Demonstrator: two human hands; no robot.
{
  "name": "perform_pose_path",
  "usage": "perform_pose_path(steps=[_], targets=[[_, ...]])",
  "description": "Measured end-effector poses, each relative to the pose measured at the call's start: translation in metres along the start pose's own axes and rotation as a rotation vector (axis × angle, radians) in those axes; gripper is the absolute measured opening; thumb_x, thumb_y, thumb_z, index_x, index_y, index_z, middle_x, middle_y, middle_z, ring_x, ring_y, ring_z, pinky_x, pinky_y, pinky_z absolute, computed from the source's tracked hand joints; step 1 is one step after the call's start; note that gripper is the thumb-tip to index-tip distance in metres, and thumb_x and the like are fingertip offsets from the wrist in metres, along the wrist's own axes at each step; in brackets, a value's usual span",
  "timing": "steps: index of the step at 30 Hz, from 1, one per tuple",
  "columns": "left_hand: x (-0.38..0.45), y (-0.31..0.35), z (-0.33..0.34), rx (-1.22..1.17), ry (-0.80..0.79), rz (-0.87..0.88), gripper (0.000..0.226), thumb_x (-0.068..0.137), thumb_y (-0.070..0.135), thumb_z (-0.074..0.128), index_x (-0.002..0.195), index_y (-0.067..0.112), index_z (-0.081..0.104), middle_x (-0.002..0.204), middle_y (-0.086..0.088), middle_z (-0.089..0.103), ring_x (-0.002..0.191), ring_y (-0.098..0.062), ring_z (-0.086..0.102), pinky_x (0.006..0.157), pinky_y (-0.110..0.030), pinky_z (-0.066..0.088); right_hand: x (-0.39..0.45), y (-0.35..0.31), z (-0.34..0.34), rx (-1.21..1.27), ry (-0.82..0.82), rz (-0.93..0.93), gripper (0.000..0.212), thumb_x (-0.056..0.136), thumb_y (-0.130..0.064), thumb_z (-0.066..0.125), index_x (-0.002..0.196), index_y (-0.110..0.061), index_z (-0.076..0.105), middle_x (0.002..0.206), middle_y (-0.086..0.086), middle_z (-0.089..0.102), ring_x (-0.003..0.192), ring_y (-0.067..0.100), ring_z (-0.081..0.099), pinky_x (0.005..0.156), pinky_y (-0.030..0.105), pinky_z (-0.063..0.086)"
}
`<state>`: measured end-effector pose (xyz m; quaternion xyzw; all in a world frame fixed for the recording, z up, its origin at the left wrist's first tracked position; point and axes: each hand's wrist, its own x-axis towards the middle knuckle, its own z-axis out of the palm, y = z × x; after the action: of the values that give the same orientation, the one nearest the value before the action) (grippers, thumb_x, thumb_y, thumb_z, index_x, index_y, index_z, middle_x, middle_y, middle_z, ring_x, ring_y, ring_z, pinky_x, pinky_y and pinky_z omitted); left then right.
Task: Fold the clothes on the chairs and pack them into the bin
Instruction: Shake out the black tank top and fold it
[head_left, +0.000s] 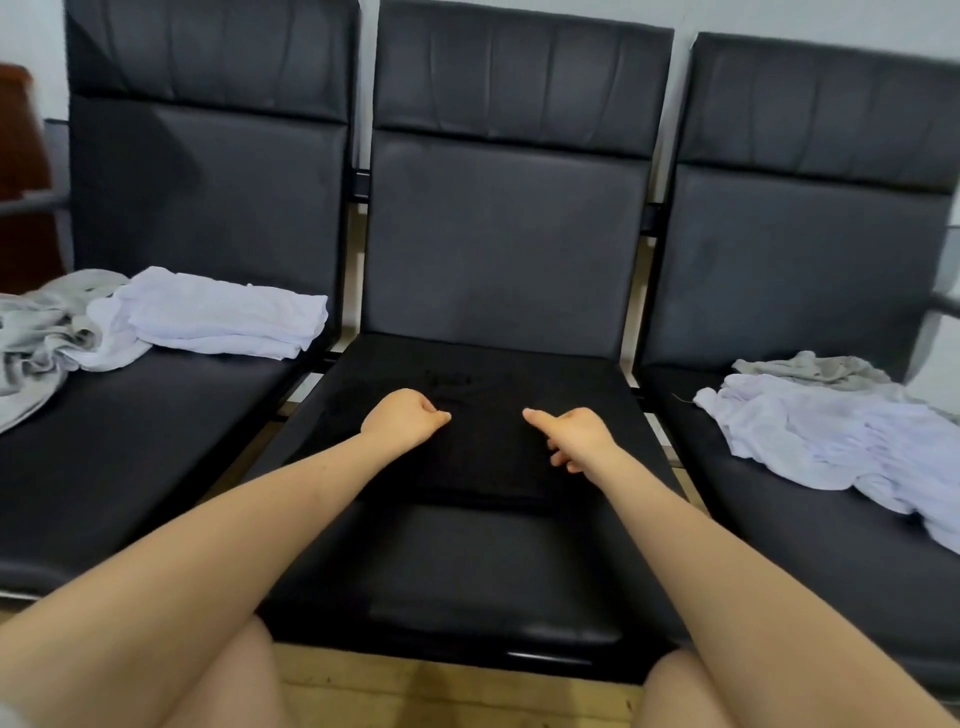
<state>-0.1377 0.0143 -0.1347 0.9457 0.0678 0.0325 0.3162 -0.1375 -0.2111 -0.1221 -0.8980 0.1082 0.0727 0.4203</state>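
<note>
A black garment (483, 457) lies flat on the seat of the middle black chair (467, 571) and is hard to tell from the leather. My left hand (408, 418) rests on its left part, fingers curled, thumb and forefinger pinching the cloth. My right hand (574, 434) is on the right part, thumb stretched out over the fabric and fingers curled under it. On the left chair lie a folded white garment (223, 319) and a crumpled grey garment (36, 332). On the right chair a loose white garment (831, 441) lies against a grey garment (810, 369). No bin is in view.
Three black padded chairs stand side by side against a pale wall, joined by a black frame. A wooden floor (441, 691) shows below the seats. A brown piece of furniture (21, 182) stands at the far left.
</note>
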Motion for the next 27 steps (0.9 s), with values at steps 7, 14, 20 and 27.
perform_pose_path(steps=[7,14,20,27], targets=[[0.000,0.009,0.002,-0.061,0.015,0.047,0.022,0.091,0.033,0.060,0.075,0.020,0.067,0.077,0.005,0.064,0.081,-0.015,0.063,0.071,-0.026,0.042,-0.007,-0.012,0.016,0.199,-0.074,-0.007,0.070,0.078,-0.032,0.075,0.137,-0.007,0.046,0.115,0.007,0.061,0.102,0.025,0.060,0.088,0.036,0.051],[-0.009,0.013,0.014,-0.100,0.007,0.104,0.013,0.088,0.034,0.064,0.077,0.027,0.064,0.076,0.010,0.064,0.074,-0.007,0.060,0.068,-0.023,0.042,-0.010,-0.004,-0.013,0.551,-0.042,0.108,0.051,0.081,-0.013,0.067,0.128,-0.001,0.051,0.116,0.017,0.063,0.101,0.032,0.062,0.090,0.039,0.052],[-0.012,0.025,0.026,-0.103,0.003,0.133,0.011,0.091,0.032,0.059,0.086,0.026,0.068,0.082,0.010,0.066,0.082,-0.010,0.062,0.072,-0.025,0.047,-0.016,0.017,-0.044,0.555,0.059,0.096,0.040,0.087,-0.015,0.068,0.124,-0.002,0.060,0.116,0.013,0.066,0.096,0.027,0.064,0.087,0.037,0.053],[-0.009,0.014,0.009,-0.189,0.069,0.019,0.026,0.098,0.026,0.043,0.102,0.020,0.068,0.094,0.006,0.062,0.090,-0.013,0.057,0.079,-0.026,0.040,-0.016,-0.021,-0.029,0.676,0.049,-0.105,0.032,0.090,-0.018,0.063,0.119,-0.003,0.062,0.114,0.015,0.067,0.104,0.031,0.065,0.096,0.045,0.052]])
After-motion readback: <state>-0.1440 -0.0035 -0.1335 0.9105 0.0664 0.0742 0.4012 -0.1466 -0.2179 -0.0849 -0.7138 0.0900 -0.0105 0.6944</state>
